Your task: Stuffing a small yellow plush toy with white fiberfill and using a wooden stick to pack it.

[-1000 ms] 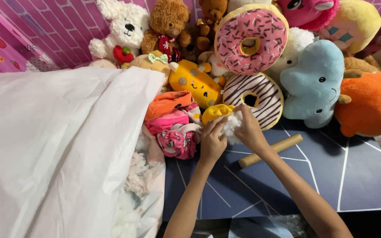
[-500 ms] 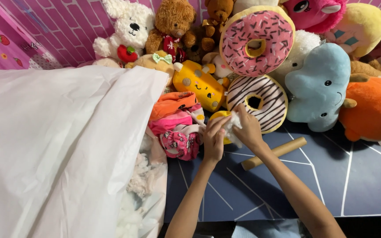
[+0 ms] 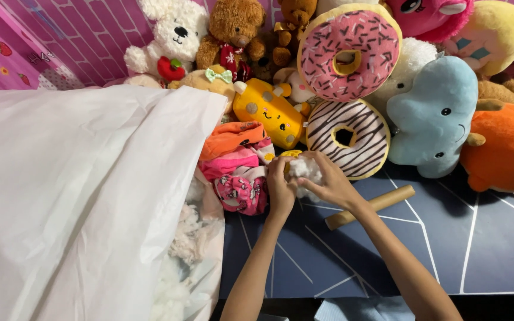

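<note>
We see soft, fluffy white stuffing (image 3: 304, 171) between our left hand (image 3: 279, 189) and right hand (image 3: 328, 183). The donut pillows (image 3: 347, 53) look like smooth plush cloth. The big white bag (image 3: 78, 196) is thin and matt. The stick (image 3: 369, 207) looks like plain wood. The blue mat (image 3: 447, 238) is smooth.

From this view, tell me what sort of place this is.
Probably a small soft-toy workshop or home craft corner. A heap of plush toys, among them a pink donut cushion, stands against a pink wall; a big white bag spills loose stuffing; both hands work white stuffing into a small yellow toy.
</note>
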